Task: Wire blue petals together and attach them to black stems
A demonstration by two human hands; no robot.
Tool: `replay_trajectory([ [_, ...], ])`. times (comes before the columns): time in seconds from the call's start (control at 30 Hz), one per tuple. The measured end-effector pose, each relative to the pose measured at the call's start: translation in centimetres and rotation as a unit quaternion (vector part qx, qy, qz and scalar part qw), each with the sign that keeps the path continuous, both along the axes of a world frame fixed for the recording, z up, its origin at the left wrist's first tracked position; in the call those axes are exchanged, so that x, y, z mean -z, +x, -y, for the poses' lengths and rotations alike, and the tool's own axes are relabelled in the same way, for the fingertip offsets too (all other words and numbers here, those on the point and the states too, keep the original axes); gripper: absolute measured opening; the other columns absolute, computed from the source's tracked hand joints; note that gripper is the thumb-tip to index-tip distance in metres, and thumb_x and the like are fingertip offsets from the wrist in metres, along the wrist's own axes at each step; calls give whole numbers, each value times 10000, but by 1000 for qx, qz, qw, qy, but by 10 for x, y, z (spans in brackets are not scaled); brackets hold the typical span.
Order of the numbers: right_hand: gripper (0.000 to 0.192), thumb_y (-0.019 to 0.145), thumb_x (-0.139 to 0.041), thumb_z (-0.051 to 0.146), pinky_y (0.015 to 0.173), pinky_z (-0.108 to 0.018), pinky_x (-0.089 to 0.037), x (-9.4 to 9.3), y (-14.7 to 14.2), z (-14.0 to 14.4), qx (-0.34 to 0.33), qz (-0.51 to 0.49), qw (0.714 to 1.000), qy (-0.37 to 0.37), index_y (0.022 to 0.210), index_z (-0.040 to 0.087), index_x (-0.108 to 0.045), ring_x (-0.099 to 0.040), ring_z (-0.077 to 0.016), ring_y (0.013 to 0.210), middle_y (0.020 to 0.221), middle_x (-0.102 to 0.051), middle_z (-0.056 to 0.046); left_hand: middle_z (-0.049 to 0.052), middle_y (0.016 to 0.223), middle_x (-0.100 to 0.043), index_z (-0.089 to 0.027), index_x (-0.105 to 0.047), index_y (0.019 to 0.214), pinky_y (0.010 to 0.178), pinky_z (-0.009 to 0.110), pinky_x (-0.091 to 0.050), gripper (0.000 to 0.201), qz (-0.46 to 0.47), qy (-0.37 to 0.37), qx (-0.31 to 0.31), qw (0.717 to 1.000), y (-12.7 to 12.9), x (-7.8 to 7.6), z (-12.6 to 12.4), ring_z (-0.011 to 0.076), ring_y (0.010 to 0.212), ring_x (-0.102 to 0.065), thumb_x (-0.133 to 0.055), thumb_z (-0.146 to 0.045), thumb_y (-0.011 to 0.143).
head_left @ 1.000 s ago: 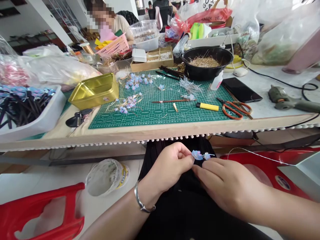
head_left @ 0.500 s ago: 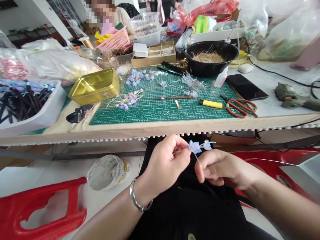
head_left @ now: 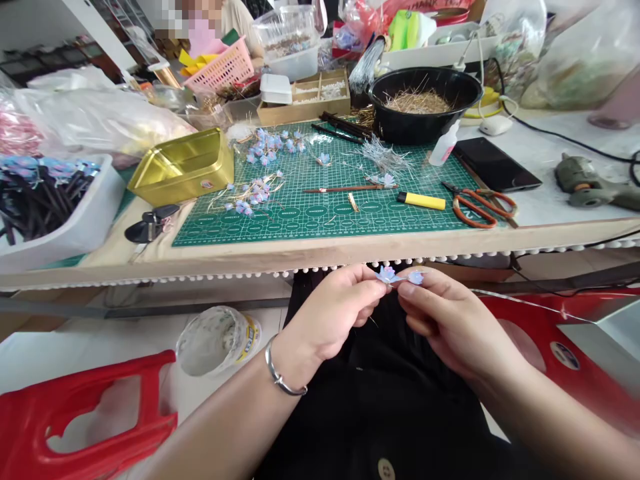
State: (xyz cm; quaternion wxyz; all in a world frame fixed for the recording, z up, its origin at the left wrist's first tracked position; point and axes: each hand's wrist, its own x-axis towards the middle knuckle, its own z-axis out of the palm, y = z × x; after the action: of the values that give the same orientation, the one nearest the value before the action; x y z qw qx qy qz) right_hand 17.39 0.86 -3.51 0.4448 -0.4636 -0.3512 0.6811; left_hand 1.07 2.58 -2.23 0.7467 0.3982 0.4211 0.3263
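Over my lap, just in front of the table edge, my left hand (head_left: 345,303) pinches a small blue artificial flower (head_left: 387,275) with a pink centre, holding it below its petals. Close beside it, my right hand (head_left: 443,307) is closed with thumb and fingertips at a second blue flower (head_left: 415,277). A thin stem or wire seems to link the two flowers between my fingertips. The fingers hide most of the stems. More blue and pink flower sprigs (head_left: 257,193) lie on the green cutting mat (head_left: 300,223).
On the table are a gold tin (head_left: 183,167), a yellow lighter (head_left: 424,201), orange-handled scissors (head_left: 483,203), a glue bottle (head_left: 444,143), a phone (head_left: 497,163), a black basin (head_left: 425,107) and a glue gun (head_left: 590,180). A bucket (head_left: 215,340) and red stool (head_left: 95,413) stand below. Someone sits opposite.
My right hand has risen and turned, its thumb now on top at the second flower. Both flowers have come up slightly and lie more level. The view has shifted a little.
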Motion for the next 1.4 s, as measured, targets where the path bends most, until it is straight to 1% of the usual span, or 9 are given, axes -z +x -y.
replay_trajectory([
  [0.17, 265, 702, -812, 364, 382, -193, -110, -2, 0, 4, 5, -16, 999, -32, 726, 170, -633, -184, -39, 435, 503, -351, 93, -95, 582, -400, -177, -505, 772, 452, 200, -185, 124, 2, -22, 43, 999, -3, -1, -1, 37, 470, -258, -627, -194, 770],
  [0.33, 266, 710, -801, 357, 380, -181, -107, -4, 5, 8, 0, -39, 998, -53, 728, 180, -604, -144, -49, 460, 520, -289, 99, -70, 638, -511, -165, -551, 778, 500, 200, -263, 191, -65, 67, 6, 996, 2, 3, 3, 50, 548, -386, -725, -239, 751],
  [0.47, 283, 708, -793, 337, 383, -183, -111, -4, 7, 11, -6, -48, 997, -57, 700, 191, -550, -135, -61, 482, 545, -255, 98, -81, 591, -488, -166, -546, 777, 489, 209, -252, 136, -70, 67, 6, 995, 4, 3, 5, 47, 509, -368, -669, -222, 791],
  [0.6, 247, 714, -781, 346, 388, -190, -121, -1, 9, 12, 0, -22, 999, -29, 745, 185, -596, -168, -58, 465, 531, -311, 94, -99, 580, -427, -164, -545, 826, 468, 209, -213, 74, -51, 24, 35, 998, 1, 0, 3, 34, 470, -298, -605, -168, 783],
  [0.73, 192, 764, -773, 318, 411, -197, -151, 5, 13, 12, 18, 35, 999, 20, 762, 188, -632, -242, -55, 472, 560, -409, 76, -86, 616, -447, -157, -590, 867, 460, 216, -183, 234, -48, -5, 70, 996, 0, -3, 2, 42, 500, -323, -740, -199, 692],
  [0.83, 186, 779, -773, 312, 421, -197, -168, 6, 15, 13, 23, 53, 998, 37, 794, 197, -628, -274, -58, 492, 601, -441, 71, -66, 641, -488, -148, -609, 815, 460, 223, -173, 282, -46, -4, 63, 997, 2, -4, 2, 47, 521, -340, -805, -264, 649],
  [0.97, 243, 755, -780, 361, 394, -193, -141, 1, 13, 13, 7, 33, 999, 16, 779, 189, -609, -225, -48, 448, 545, -386, 87, -86, 587, -424, -157, -565, 761, 457, 222, -149, 262, -20, -10, 47, 999, 6, -5, 3, 38, 480, -267, -771, -300, 685],
  [1.2, 250, 715, -778, 352, 380, -182, -100, -3, 15, 13, -14, -30, 999, -40, 769, 179, -606, -141, -54, 461, 518, -283, 100, -99, 530, -337, -178, -503, 732, 452, 201, -166, 117, 10, -23, 71, 997, 6, -1, 4, 37, 440, -224, -587, -247, 774],
  [1.4, 228, 756, -698, 411, 381, -191, -139, 14, 9, 18, -28, -23, 999, -5, 760, 194, -627, -117, -76, 471, 544, -190, 103, -93, 551, -362, -193, -456, 730, 458, 194, -236, 138, -60, 63, 19, 996, 8, -3, 8, 44, 443, -280, -554, -274, 785],
])
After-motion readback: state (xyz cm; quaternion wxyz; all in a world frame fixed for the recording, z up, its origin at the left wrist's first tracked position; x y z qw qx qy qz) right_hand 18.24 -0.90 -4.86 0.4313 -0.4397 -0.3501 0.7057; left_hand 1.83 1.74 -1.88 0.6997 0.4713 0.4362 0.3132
